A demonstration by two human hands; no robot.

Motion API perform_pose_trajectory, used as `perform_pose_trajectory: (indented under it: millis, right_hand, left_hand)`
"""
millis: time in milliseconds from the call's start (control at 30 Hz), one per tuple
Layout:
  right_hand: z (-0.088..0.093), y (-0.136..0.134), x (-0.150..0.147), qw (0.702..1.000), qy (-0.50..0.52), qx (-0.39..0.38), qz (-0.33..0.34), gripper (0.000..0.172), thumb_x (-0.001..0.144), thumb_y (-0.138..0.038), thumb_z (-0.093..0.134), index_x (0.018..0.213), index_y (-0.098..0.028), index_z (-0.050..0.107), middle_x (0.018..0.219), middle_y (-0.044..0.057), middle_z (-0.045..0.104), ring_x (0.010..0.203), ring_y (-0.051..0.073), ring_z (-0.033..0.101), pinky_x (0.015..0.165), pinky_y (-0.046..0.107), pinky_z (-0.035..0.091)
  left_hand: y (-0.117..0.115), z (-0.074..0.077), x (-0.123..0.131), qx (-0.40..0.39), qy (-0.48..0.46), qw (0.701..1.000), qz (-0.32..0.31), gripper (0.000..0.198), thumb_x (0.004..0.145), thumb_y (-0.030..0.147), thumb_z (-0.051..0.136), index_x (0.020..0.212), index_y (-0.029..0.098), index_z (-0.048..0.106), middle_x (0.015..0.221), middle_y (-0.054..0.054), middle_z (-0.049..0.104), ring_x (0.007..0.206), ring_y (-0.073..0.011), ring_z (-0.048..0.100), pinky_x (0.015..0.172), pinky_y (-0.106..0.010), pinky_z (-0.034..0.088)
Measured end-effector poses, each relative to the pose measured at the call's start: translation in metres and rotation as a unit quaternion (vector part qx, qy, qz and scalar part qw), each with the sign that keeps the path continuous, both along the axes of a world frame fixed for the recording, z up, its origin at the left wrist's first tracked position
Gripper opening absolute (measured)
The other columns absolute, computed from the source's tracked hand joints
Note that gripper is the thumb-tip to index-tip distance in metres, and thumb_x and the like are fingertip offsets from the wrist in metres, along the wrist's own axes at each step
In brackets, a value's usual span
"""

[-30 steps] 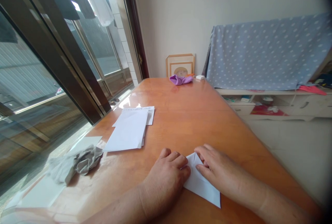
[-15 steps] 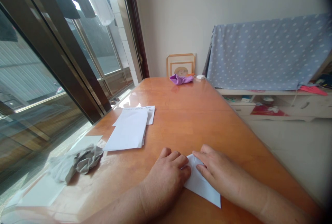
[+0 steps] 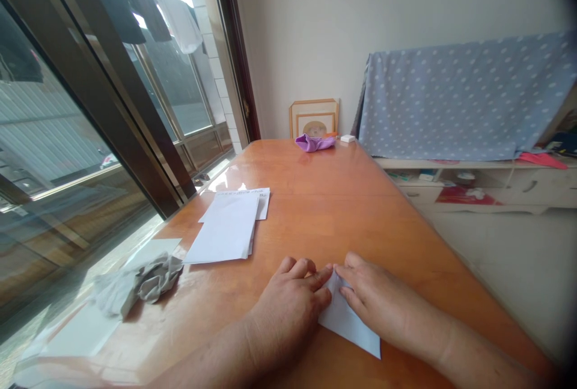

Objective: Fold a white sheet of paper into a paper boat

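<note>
A folded piece of white paper lies on the table in front of me, tapering to a point at its far end. My left hand bears on its left edge, fingers curled, with the index fingertip at the tapered end. From the other side my right hand grips the paper, its index fingertip almost meeting the left one at the point and its thumb lower on the sheet. The underside of the paper and parts of several fingers are hidden.
A stack of white paper sheets lies left of my hands on the wooden table. Nearer the window is a crumpled grey cloth. At the far end sit a purple cloth and a small white box.
My left index finger has stretched forward to the paper's tip, beside the right fingertip. The view has tilted slightly, while the other things on the table stay put.
</note>
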State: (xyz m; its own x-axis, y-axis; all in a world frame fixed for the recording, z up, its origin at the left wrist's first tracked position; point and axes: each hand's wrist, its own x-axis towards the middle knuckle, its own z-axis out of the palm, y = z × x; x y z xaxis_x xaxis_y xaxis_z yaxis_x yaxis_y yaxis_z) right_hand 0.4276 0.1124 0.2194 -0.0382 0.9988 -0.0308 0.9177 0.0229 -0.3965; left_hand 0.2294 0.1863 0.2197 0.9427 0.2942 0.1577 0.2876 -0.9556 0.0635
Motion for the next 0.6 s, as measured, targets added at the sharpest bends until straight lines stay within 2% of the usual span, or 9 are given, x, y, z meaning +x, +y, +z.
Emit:
perform_pose_trajectory:
  millis: [233, 433, 600]
  right_hand:
    - [0.0, 0.0, 0.002, 1.0, 0.005, -0.003, 0.005, 0.02, 0.091, -0.019, 0.05, 0.103, -0.02, 0.067, 0.098, 0.007, 0.058, 0.087, 0.02, 0.061, 0.077, 0.031, 0.042]
    - [-0.003, 0.001, 0.004, 1.0, 0.002, -0.005, 0.009, 0.021, 0.091, -0.021, 0.051, 0.104, -0.021, 0.067, 0.099, 0.007, 0.058, 0.087, 0.02, 0.061, 0.076, 0.029, 0.041]
    - [-0.003, 0.001, 0.004, 1.0, 0.011, -0.006, 0.007, 0.019, 0.092, -0.024, 0.051, 0.101, -0.022, 0.068, 0.098, 0.007, 0.058, 0.085, 0.02, 0.061, 0.074, 0.028, 0.041]
  left_hand:
    - [0.004, 0.002, 0.004, 0.015, 0.029, 0.999, -0.003, 0.013, 0.092, 0.026, 0.061, 0.104, 0.024, 0.064, 0.148, 0.004, 0.053, 0.129, -0.0316, 0.044, 0.096, -0.047, 0.035]
    - [-0.001, 0.009, 0.008, 0.035, 0.062, 0.997, 0.004, 0.022, 0.095, 0.024, 0.054, 0.116, 0.023, 0.061, 0.147, 0.002, 0.054, 0.134, -0.0332, 0.042, 0.1, -0.051, 0.035]
    - [-0.005, 0.014, 0.01, 0.043, 0.076, 0.996, 0.005, 0.023, 0.094, 0.022, 0.054, 0.117, 0.022, 0.06, 0.146, 0.0, 0.055, 0.136, -0.0336, 0.04, 0.103, -0.053, 0.032]
